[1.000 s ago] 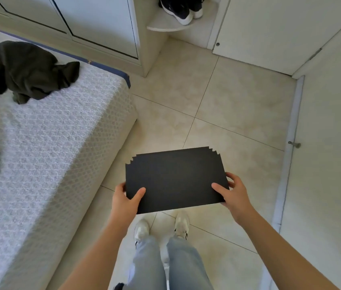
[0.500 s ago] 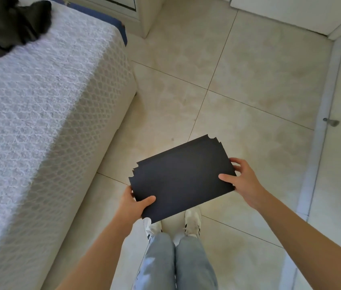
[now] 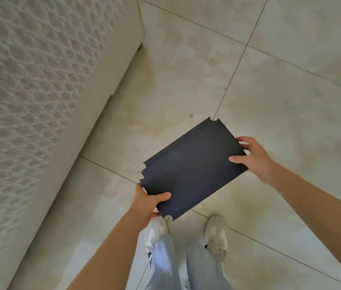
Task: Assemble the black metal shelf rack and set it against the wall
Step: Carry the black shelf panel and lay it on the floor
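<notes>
A flat stack of black plates [image 3: 194, 166] was held in the air between the two hands, above the floor [image 3: 186, 80] and just in front of the shoes [image 3: 215, 233]. The near corner was pinched by the left hand [image 3: 148, 203]: the thumb was laid on top and the other fingers were tucked under, out of sight. The other end was gripped by the right hand [image 3: 253, 159], with the thumb pressed on top and the fingers curled round the far edge.

One second before, the stack had been held straight across, level from hand to hand. Now it had been turned, so that the end at the right hand was pushed farther away and the end at the left hand was pulled in close to the body. The head had been tipped down too: the cupboard and the dark clothes were no longer seen, and only the side of the bed [image 3: 39, 101], out past the left hand, was left in view.

It was judged that the plates were being brought to the floor to be laid down. Nothing had been joined yet, and no poles of the rack could be seen, so the task was thought to be near its start.
</notes>
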`<state>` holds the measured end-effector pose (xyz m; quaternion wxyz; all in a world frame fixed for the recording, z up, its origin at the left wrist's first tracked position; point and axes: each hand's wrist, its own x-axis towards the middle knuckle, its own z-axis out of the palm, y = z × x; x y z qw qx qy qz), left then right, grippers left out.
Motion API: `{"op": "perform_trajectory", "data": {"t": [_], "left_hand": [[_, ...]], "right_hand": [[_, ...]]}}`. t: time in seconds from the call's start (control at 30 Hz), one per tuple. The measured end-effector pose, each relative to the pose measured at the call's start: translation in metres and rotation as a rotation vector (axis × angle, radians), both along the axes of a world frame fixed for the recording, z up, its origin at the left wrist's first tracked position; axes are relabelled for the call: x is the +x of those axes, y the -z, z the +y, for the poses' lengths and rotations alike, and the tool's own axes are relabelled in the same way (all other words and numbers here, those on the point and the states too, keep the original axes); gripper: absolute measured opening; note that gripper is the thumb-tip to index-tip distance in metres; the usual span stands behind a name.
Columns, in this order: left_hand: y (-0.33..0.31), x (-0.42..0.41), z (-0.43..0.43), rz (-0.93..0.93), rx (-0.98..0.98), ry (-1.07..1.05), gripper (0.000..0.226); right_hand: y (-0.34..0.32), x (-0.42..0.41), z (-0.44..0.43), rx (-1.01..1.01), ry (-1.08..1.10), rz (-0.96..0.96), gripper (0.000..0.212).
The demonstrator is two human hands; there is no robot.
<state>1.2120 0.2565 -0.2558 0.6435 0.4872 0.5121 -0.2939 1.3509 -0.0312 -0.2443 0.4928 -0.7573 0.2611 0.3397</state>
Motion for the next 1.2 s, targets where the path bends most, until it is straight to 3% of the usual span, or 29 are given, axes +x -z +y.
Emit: {"op": "perform_trajectory", "data": {"t": [0.17,0.5,0.97,1.2], "left_hand": [[0.083,-0.009,-0.007,0.013,-0.017,-0.049,0.057],[0.181,-0.019,-0.022,0.082,-0.027,-0.176,0.063],[0.215,-0.025,-0.059,0.151,-0.005,-0.253,0.067],[0.222,-0.022,-0.055,0.23,0.092,-0.087,0.06]], "right_hand": [[0.086,0.019,0.01,-0.025,-0.117,0.002,0.063],[0.185,0.05,0.04,-0.047,-0.26,0.011,0.067],[0.224,0.061,0.044,-0.119,-0.401,-0.085,0.068],[0.234,0.052,0.042,-0.15,-0.397,-0.153,0.06]]}}
